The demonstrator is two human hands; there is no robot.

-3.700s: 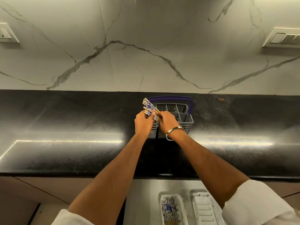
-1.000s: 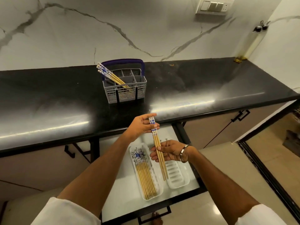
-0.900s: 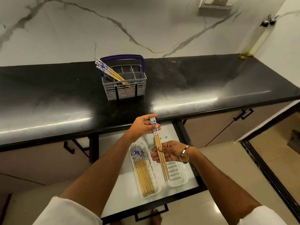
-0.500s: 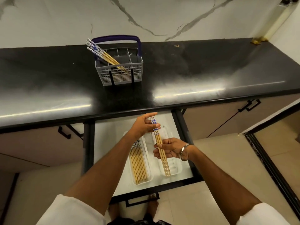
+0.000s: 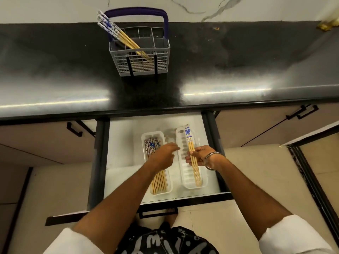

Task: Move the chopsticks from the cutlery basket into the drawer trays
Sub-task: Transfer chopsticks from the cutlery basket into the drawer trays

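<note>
Bamboo chopsticks with blue-and-white patterned tops, a small bundle (image 5: pixel 192 156), sit pinched in the right hand (image 5: pixel 200 156), fingers and thumb curled round the shafts near their middle. The bundle lies lengthwise over the right tray (image 5: pixel 185 180), patterned ends toward the table, plain tips toward the drawer front; whether the tips already touch the tray floor I cannot tell. The left hand (image 5: pixel 163 156) holds nothing, its fingers loosely spread and blurred, hovering above the left tray (image 5: pixel 169 189), which is already filled with a row of chopsticks (image 5: pixel 158 182).

Judging by this, the step in hand is laying the bundle down into the right tray. To do it well, keep the sticks parallel to the tray's long walls, lower the tips first, then let the patterned ends settle before opening the fingers, so none rolls over the rim. The free hand could square the ends afterwards.

Both trays sit side by side in the open white drawer (image 5: pixel 121 147). Up on the black table (image 5: pixel 238 70), the grey cutlery basket (image 5: pixel 140 57) with its dark blue handle holds several more chopsticks (image 5: pixel 117 32), leaning out to the left, so further trips seem needed.
</note>
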